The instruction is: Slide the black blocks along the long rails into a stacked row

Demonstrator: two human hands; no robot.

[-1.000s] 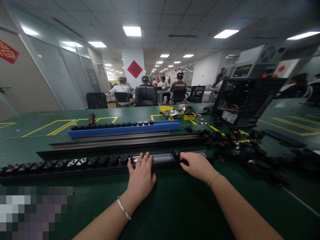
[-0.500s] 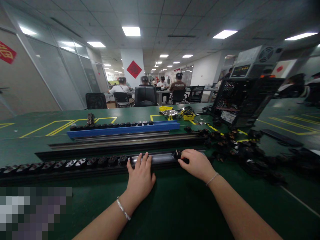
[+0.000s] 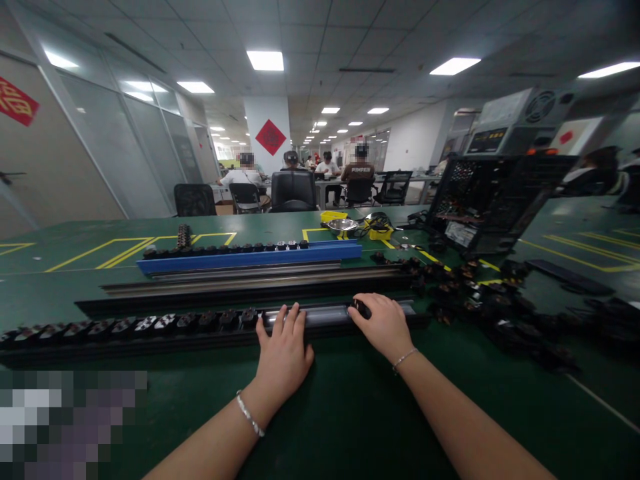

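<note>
A long black rail [image 3: 325,316] lies across the green table in front of me. A row of small black parts [image 3: 150,323] fills its left stretch. My left hand [image 3: 283,350] lies flat on the rail with fingers stretched out, just right of that row. My right hand [image 3: 383,325] is curled over a small black part [image 3: 361,307] seated in the rail's channel and grips it. A bare shiny length of the channel lies between the two hands.
Two more rails lie behind, and a blue rail [image 3: 250,257] holding black parts. A heap of loose black parts [image 3: 480,300] lies to the right. An open computer case [image 3: 490,200] stands at the back right. People sit at desks far behind.
My right hand has slid the black part leftward along the rail, closer to my left hand. My left hand has stayed where it was.
</note>
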